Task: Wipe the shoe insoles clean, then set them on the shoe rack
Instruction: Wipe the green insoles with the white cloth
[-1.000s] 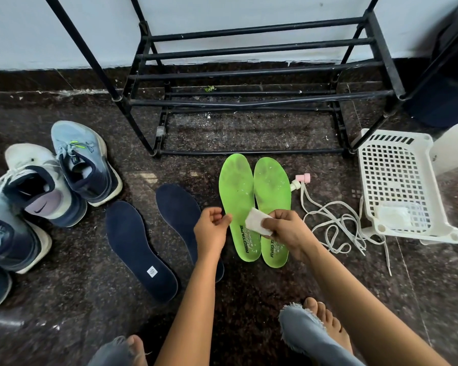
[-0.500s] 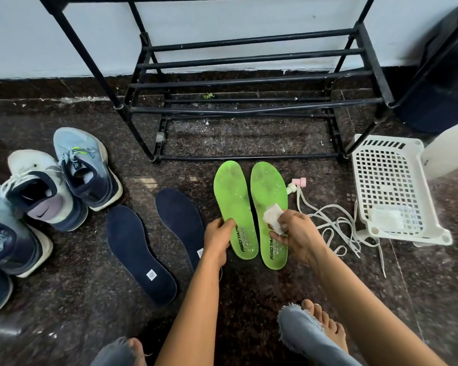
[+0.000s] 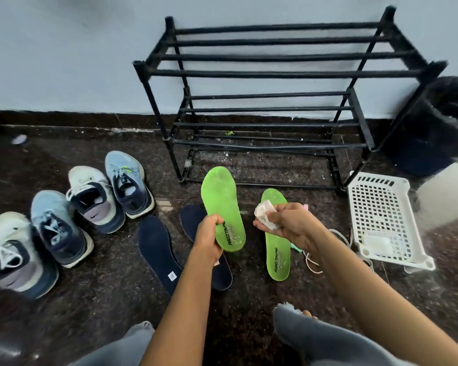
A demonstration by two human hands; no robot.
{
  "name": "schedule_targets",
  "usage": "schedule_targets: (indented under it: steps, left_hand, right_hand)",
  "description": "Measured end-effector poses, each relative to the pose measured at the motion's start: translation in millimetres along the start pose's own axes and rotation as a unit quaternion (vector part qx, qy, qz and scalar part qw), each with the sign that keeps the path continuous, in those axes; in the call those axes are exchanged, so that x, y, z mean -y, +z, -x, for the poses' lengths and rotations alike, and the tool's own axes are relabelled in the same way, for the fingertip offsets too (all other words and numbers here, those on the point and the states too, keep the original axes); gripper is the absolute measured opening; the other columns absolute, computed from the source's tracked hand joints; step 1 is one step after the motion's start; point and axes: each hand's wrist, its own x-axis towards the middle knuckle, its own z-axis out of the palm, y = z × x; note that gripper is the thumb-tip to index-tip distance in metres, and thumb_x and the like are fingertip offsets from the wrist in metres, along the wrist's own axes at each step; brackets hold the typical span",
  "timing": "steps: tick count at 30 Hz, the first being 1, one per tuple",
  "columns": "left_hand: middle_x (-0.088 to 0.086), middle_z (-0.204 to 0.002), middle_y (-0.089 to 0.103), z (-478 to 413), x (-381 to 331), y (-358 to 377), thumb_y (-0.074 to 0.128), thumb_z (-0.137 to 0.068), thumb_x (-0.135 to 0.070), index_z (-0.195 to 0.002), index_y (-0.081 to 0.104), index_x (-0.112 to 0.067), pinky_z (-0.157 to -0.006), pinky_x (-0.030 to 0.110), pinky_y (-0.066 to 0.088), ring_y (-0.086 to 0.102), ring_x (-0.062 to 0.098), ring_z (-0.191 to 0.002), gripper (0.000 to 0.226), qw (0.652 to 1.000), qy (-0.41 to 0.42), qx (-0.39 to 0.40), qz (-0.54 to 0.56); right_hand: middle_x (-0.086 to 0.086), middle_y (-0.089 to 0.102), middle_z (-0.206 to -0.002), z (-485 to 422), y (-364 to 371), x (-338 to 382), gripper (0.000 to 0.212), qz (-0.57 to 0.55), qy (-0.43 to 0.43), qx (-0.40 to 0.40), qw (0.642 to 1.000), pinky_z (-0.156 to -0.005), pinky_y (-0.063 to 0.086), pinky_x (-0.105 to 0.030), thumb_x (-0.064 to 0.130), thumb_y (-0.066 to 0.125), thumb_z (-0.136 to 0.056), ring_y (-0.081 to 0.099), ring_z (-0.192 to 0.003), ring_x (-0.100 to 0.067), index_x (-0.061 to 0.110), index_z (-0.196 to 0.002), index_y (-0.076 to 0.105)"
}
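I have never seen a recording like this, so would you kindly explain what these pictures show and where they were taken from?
There is no machine here. A person works with bare hands, and the single view comes from a camera worn on their head, looking forward and down at the floor. The left hand grips the heel end of a green insole. The right hand holds a crumpled white wipe. A second green insole and two dark blue insoles lie on the floor. Four sneakers stand at the left, a black shoe rack stands beyond the insoles, and a white plastic basket sits at the right.
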Motion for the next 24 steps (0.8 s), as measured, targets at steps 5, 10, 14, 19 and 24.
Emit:
schedule_targets:
  steps: [5, 10, 14, 19, 24]
  left_hand:
    - [0.033, -0.126, 0.056, 47, -34, 5, 0.033, -0.085, 0.001, -0.125, 0.049, 0.0, -0.08, 0.06, 0.053, 0.061, 0.043, -0.094, 0.042, 0.994, 0.03, 0.039, 0.097]
    - [0.021, -0.12, 0.059, 99, -69, 9, 0.028, -0.089, 0.005, -0.129, 0.047, -0.017, -0.069, 0.049, 0.057, 0.062, 0.043, -0.103, 0.05, 0.97, 0.106, 0.146, 0.162]
    - [0.017, -0.112, 0.061, 144, -104, 11, 0.037, -0.094, -0.003, -0.132, 0.048, -0.021, -0.068, 0.041, 0.057, 0.066, 0.033, -0.092, 0.043, 0.957, 0.153, 0.174, 0.174]
    - [0.018, -0.09, 0.063, 203, -150, 9, 0.047, -0.096, -0.047, -0.12, 0.059, -0.006, -0.06, 0.031, 0.05, 0.058, 0.024, -0.068, 0.049, 0.96, 0.14, 0.2, 0.136]
    - [0.016, -0.1, 0.068, 251, -178, 9, 0.031, -0.085, -0.077, -0.128, 0.057, -0.011, -0.069, 0.033, 0.055, 0.066, 0.023, -0.073, 0.083, 0.95, 0.206, 0.215, 0.089]
  right_hand:
    - [-0.026, 0.062, -0.099, 38, 23, 42, 0.021, 0.036, 0.016, 0.06, 0.997, -0.066, 0.058, -0.039, -0.012, 0.04, -0.092, 0.064, -0.085, -0.03, -0.009, -0.109, 0.052]
    - [-0.015, 0.065, -0.085, 82, 53, 80, 0.014, 0.086, -0.036, 0.071, 0.993, -0.058, 0.058, -0.026, -0.01, 0.052, -0.087, 0.067, -0.067, -0.017, 0.002, -0.09, 0.059]
    - [-0.011, 0.069, -0.069, 124, 79, 104, 0.015, 0.14, -0.122, 0.096, 0.978, -0.052, 0.056, -0.02, -0.014, 0.055, -0.083, 0.065, -0.054, -0.013, 0.0, -0.082, 0.061]
    - [-0.015, 0.065, -0.082, 179, 105, 130, 0.006, 0.173, -0.21, 0.066, 0.96, -0.056, 0.058, -0.025, -0.006, 0.057, -0.087, 0.066, -0.063, -0.016, -0.001, -0.089, 0.06]
    - [-0.018, 0.066, -0.083, 226, 131, 137, 0.012, 0.202, -0.323, 0.026, 0.924, -0.064, 0.059, -0.033, -0.004, 0.062, -0.086, 0.064, -0.069, -0.023, -0.006, -0.097, 0.064]
